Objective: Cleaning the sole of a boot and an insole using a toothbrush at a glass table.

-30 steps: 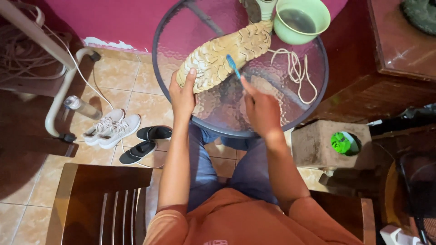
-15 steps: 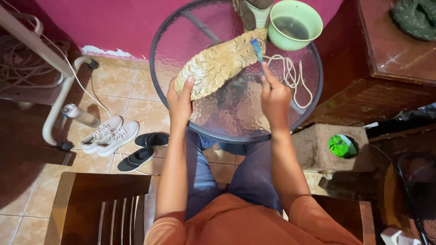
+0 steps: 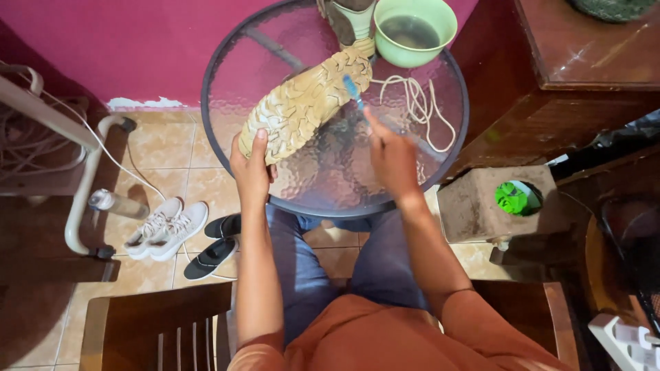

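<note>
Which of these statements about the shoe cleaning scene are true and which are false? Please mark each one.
1. The left hand holds the shoe with its tan sole facing up. True.
2. The right hand holds a red sponge. False: it holds a blue brush whose head is at the sole.
3. The green bowl stands on the floor. False: it stands on the round glass table, at the far edge.
4. Loose laces lie on the table, to the right of the shoe. True.
5. A pair of white sneakers lies on the tiled floor. True.
</note>
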